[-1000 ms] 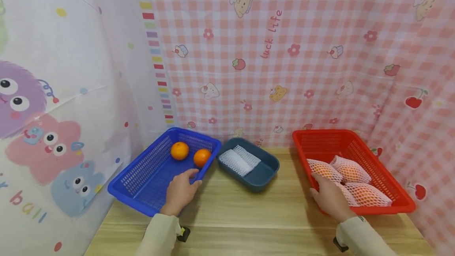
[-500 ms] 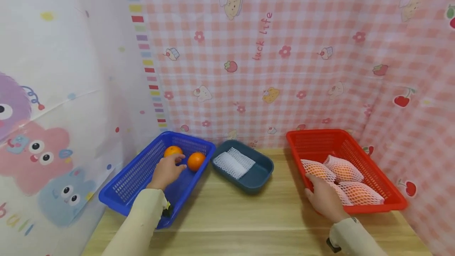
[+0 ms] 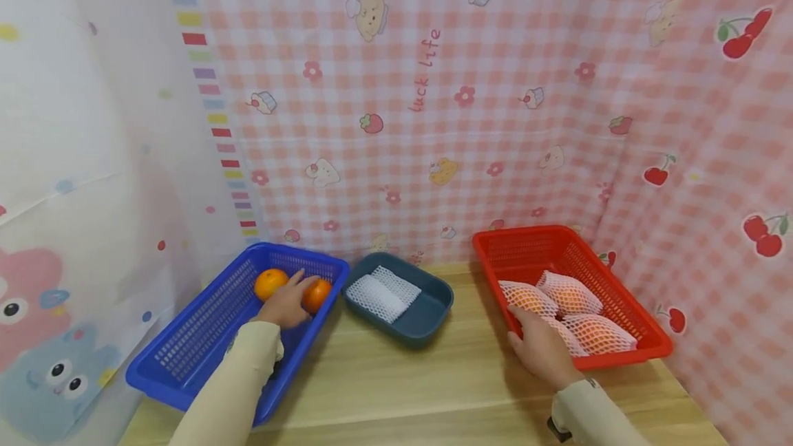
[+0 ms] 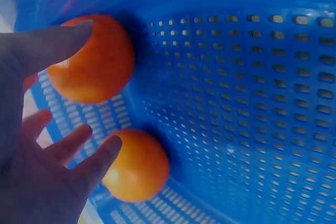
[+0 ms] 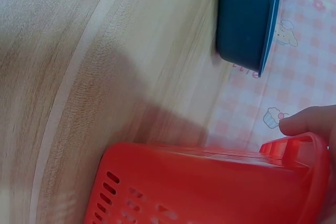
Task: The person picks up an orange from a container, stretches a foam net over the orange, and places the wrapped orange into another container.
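Observation:
My left hand (image 3: 287, 305) is inside the blue basket (image 3: 213, 325), beside the right-hand orange (image 3: 319, 294), with another orange (image 3: 270, 284) just to its left. In the left wrist view the thumb overlaps the upper orange (image 4: 102, 69), while the spread fingers lie apart and one fingertip overlaps the lower orange (image 4: 139, 166). At the left rim of the red basket (image 3: 626, 288), my right hand (image 3: 542, 349) holds on; its thumb reaches over the rim in the right wrist view. Several fruits in white foam nets (image 3: 570, 292) lie inside, and that hand's other fingers are mostly hidden.
Between the baskets stands a dark teal tray (image 3: 427, 319) holding white foam nets (image 3: 378, 296). Everything rests on a wooden table (image 3: 396, 391). A pink checked curtain (image 3: 396, 157) hangs close behind, with a white printed one on the left.
My left hand has moved from the blue basket's near right rim into the basket and up to the oranges. The right hand stays at the red rim. The head view has turned right.

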Demonstrator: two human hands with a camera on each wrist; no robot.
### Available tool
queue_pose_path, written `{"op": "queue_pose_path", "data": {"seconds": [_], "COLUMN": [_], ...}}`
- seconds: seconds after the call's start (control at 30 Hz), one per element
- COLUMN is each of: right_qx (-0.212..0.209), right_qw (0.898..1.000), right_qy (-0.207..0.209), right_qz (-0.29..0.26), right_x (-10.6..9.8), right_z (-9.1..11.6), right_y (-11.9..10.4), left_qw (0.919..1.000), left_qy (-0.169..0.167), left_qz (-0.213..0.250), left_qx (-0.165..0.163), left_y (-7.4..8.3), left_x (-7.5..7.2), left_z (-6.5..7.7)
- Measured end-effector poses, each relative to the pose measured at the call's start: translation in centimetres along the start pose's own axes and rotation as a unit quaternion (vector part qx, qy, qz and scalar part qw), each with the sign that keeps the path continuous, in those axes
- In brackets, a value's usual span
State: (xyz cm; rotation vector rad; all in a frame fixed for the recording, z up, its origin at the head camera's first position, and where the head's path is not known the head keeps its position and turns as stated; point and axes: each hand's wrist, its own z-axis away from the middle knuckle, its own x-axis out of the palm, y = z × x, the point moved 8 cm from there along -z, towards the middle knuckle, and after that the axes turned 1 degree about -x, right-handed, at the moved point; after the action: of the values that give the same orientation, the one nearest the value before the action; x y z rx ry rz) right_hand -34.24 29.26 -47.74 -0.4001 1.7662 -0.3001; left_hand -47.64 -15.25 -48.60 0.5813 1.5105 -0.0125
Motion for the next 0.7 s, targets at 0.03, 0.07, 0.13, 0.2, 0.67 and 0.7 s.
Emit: {"op": "queue_pose_path", "data": {"seconds": [0.03,0.07,0.13,0.2,0.67,0.7], "right_qx": [-0.001,-0.002,-0.003,-0.005,-0.012,-0.012], "right_qw": [1.000,1.000,1.000,1.000,1.000,1.000], "right_qy": [0.001,0.002,0.004,0.008,0.019,0.021], "right_qz": [-0.001,-0.001,0.000,0.000,0.008,0.008], "right_x": [0.0,0.1,0.1,0.1,-0.2,-0.2], "right_z": [0.1,0.2,0.3,0.4,0.4,0.4], "right_y": [-0.1,-0.3,-0.4,-0.5,-0.3,-0.3], "left_qw": [0.9999,0.9997,0.9992,0.9984,0.9988,0.9989], "left_qy": [-0.007,-0.015,-0.018,-0.011,0.007,0.007], "left_qz": [-0.010,-0.017,-0.034,-0.055,-0.024,-0.024], "left_qx": [0.007,0.012,0.012,-0.003,-0.041,-0.040], "left_y": [0.1,0.3,0.5,0.5,-0.8,-0.8], "left_x": [0.3,0.6,0.8,0.7,1.4,1.4], "left_z": [0.1,0.1,0.2,0.3,0.4,0.5]}}
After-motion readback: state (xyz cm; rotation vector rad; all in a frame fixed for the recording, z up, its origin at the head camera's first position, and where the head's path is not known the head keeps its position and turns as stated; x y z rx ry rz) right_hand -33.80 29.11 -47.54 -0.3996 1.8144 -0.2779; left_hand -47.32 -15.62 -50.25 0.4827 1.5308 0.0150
